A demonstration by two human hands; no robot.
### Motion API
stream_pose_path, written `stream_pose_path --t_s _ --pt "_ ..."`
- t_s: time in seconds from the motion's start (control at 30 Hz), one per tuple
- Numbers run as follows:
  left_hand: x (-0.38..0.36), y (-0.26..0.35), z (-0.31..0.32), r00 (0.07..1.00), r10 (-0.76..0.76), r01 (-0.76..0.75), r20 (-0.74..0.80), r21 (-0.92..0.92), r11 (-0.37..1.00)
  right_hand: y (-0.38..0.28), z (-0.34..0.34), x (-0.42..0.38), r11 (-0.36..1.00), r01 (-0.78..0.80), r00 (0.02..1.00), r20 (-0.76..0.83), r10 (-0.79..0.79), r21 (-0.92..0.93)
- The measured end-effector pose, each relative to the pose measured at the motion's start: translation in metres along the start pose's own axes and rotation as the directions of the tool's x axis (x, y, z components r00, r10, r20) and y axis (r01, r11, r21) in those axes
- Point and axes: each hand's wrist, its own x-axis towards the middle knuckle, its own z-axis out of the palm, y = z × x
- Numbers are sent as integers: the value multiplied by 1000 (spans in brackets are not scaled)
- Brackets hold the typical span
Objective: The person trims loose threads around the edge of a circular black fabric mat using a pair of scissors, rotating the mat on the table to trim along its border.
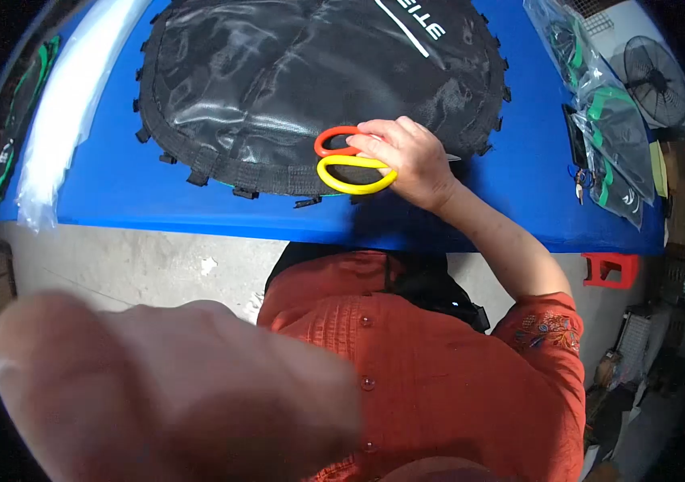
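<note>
My right hand [411, 161] is closed around scissors [356, 175] with one red and one yellow handle loop; a bit of blade shows on its far side. The scissors are over the near edge of a round black mat [310, 88] with short black tabs around its rim and white lettering at the top. My left hand [181, 386] is raised close to the camera at the lower left, large and blurred. Its fingers are smeared, so what it holds, if anything, cannot be made out.
Clear plastic sheeting [69, 112] lies along the left of the blue table [222, 222]. Bagged black-and-green items [611, 120], a phone [575, 136] and keys [579, 186] are at the right. Beyond stand a fan [656, 80] and a red stool [610, 270].
</note>
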Motion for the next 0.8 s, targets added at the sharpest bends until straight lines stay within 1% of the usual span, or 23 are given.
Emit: stream_pose_path --t_s 0.03,0.07,0.1,0.17,0.27,0.37,0.5,0.8 --pt "5 -5 0 992 -113 112 58 27 993 0 0 0 1000 -4 1000 6 4 -6" --pt "9 -10 -4 974 -172 169 146 36 985 0 1 0 1000 -9 1000 12 9 -14" --pt "11 -15 -6 957 -186 183 225 33 983 1 2 -1 1000 -16 1000 19 16 -24" --pt "17 -24 -15 919 -151 157 363 12 988 1 2 -1 1000 -18 999 33 19 -24" --pt "18 -30 -25 867 -56 87 495 -40 995 1 2 -1 999 -24 999 44 25 -29" --pt "18 -34 -33 828 1 52 561 -78 996 0 0 1 999 -34 997 64 35 -27" --pt "19 -38 -39 795 57 14 604 -112 994 0 0 1 999 -41 997 68 42 -21" --pt "17 -40 -45 747 92 -1 659 -137 991 0 -1 2 999 -43 995 91 45 -16"
